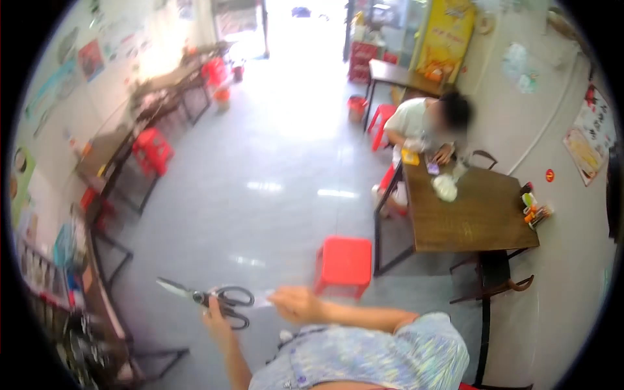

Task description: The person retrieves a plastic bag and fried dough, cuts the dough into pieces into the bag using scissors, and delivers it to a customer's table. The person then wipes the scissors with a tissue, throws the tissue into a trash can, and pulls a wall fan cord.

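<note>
Black-handled scissors [203,298] are in my left hand [218,323], whose fingers are closed round them near the pivot. Their metal blades point to the upper left, and the two handle loops lie toward my right hand. My right hand [296,304] is closed at the right of the loops, on a small pale, thin piece [263,298] that reaches toward the scissors. What that piece is, I cannot make out.
A red stool [346,261] stands just ahead. At the right, a person [416,122] sits at a wooden table [465,224] with a white bag [445,187] on it. More tables [104,159] and red stools [153,151] line the left wall.
</note>
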### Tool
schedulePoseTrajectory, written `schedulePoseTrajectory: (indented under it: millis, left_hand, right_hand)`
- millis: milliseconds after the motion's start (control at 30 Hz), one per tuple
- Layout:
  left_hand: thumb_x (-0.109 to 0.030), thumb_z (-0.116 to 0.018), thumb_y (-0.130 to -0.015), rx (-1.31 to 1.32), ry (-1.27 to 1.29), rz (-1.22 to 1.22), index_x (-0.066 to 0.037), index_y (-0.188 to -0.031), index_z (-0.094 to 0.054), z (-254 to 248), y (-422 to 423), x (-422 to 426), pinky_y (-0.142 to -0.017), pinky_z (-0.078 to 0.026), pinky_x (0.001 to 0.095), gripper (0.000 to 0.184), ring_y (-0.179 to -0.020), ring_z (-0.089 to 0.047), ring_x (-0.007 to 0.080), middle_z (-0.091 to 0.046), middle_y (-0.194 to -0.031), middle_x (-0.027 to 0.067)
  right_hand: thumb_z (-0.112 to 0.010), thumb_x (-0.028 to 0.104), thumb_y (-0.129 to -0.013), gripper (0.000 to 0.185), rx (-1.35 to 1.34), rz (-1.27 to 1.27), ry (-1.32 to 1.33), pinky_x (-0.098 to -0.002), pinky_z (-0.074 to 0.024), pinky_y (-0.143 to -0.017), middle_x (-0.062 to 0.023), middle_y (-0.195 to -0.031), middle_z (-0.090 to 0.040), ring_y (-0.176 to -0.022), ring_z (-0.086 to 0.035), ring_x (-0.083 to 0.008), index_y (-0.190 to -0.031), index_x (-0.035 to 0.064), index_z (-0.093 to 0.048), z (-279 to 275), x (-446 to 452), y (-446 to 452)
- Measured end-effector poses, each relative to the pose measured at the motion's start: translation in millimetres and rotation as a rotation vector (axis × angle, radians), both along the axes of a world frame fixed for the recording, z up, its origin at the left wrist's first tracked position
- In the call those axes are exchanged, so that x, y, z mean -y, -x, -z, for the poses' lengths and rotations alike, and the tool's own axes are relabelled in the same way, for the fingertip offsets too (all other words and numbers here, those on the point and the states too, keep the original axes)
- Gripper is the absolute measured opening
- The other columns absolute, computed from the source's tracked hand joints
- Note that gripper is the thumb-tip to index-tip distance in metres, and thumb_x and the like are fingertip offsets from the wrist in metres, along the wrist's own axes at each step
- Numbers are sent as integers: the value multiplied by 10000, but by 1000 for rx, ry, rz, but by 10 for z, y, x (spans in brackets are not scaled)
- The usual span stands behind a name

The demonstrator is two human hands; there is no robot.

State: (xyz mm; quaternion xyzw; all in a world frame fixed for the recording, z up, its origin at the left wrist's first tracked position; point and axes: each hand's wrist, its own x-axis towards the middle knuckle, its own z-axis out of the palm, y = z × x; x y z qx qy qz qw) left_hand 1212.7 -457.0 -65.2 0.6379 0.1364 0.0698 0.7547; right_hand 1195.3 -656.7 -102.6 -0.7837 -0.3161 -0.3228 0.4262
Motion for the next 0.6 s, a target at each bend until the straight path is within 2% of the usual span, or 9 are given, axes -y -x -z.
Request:
schedulePoseTrajectory:
  millis: [67, 200, 300, 367, 433, 500, 600]
  left_hand:
    - [-226, -451, -912, 65, 38, 132, 7, -1073, -538, -121, -667, 57, -703, -415, 256, 296, -796, -521, 124, -568, -878, 60]
    - [-211, -458, -905, 11, -36, 362, 4, -1070, -543, -327, -1706, 440, -661, -403, 242, 284, -759, -505, 107, -566, -857, 47]
    - [-215, -473, -895, 78, 16, 497, 20, -1066, -536, -152, -2549, 858, -665, -407, 254, 297, -758, -518, 123, -578, -853, 72]
    - [-222, -485, -890, 72, 36, 526, 21, -1049, -535, -15, -3136, 1157, -675, -409, 264, 295, -758, -525, 133, -582, -841, 76]
    - [-221, -495, -886, 32, 37, 514, 19, -1008, -545, -89, -3613, 1402, -693, -415, 277, 274, -773, -535, 145, -585, -826, 77]
    - [-213, -496, -887, 51, 15, 546, 9, -1020, -542, 6, -4188, 1559, -698, -416, 268, 263, -791, -536, 140, -585, -842, 76]
    - [-209, -488, -891, 19, 97, 452, -5, -1069, -523, -60, -4925, 1886, -701, -419, 263, 273, -801, -537, 135, -584, -885, 67]
  right_hand:
    - [-572, -40, -696, 225, 46, 110, -21, -345, -445, -471, -129, -686, -549, -551, -544, -253, -920, -25, -576, -40, 28, -406]
    - [-585, -9, -712, 210, -27, 439, -6, -354, -466, -507, -138, -733, -577, -600, -572, -275, -921, 3, -577, 83, 432, -1139]
    - [-583, 17, -728, 213, -49, 604, -13, -374, -478, -536, -150, -756, -583, -636, -582, -300, -941, 19, -577, 138, 848, -1830]
    - [-583, 5, -721, 213, -69, 659, -56, -379, -467, -522, -144, -731, -570, -616, -570, -303, -933, 24, -575, 201, 1109, -2410]
    - [-580, -18, -708, 215, 31, 701, 3, -368, -430, -468, -124, -668, -527, -551, -531, -288, -918, 23, -570, 203, 1332, -3018]
    - [-572, -42, -695, 225, 53, 590, -113, -349, -388, -422, -108, -626, -482, -499, -488, -267, -911, 19, -563, -67, 1545, -3632]
    - [-569, -57, -684, 249, 114, 561, -72, -331, -376, -409, -102, -622, -477, -484, -477, -255, -921, 17, -560, -272, 1894, -4471]
